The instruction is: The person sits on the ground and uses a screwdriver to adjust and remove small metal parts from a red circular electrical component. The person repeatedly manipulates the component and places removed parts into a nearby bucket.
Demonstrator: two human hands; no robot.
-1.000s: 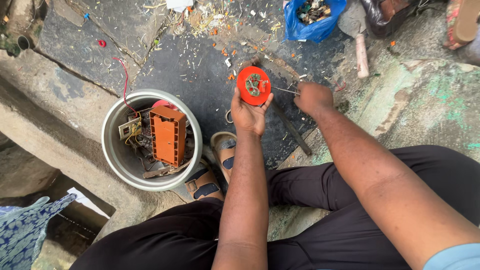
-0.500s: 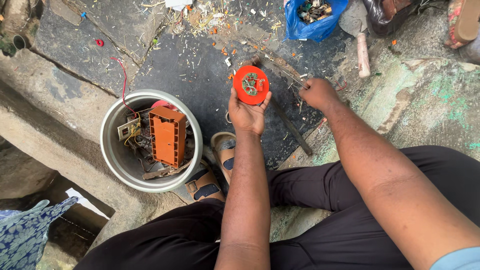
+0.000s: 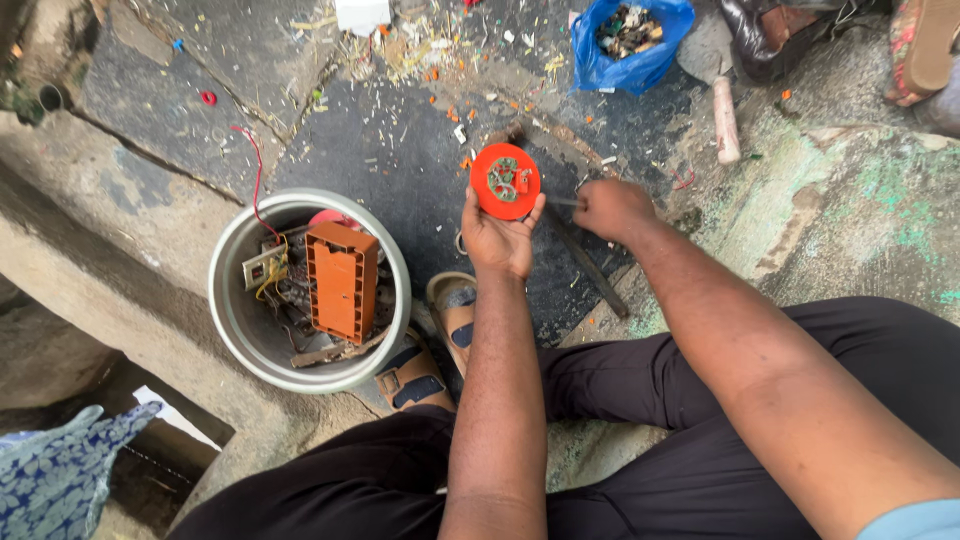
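The ground [image 3: 400, 160] is a dark, cracked slab strewn with straw-coloured shavings and orange chips, meeting pale concrete [image 3: 870, 190] with green stains on the right; the seated person's dark trousers [image 3: 640, 500] and a sandalled foot [image 3: 455, 310] fill the near edge. To the left of the foot stands a round metal basin [image 3: 235, 330], the largest container, holding an upright orange ribbed plastic housing [image 3: 342, 282], a pale socket plate [image 3: 262, 268] with yellow wires, a pinkish round piece behind, and dark scrap at the bottom; a red wire [image 3: 256, 170] trails out over its far rim. At the far edge a blue plastic bag [image 3: 600, 60] lies open with small mixed metal bits inside. A long dark bar [image 3: 585, 265] lies on the slab under the right hand. The left hand [image 3: 497, 238] holds up a round orange disc-shaped part [image 3: 505, 181], fingers closed round its lower rim, its open face showing green and metal fittings inside. The right hand [image 3: 612, 208] is closed on a thin metal tool [image 3: 562, 201] whose tip points at the disc's right edge, just beside it. Judging by this, the disc is already opened but its inner fittings are still in place, so the stripping looks only partly done.
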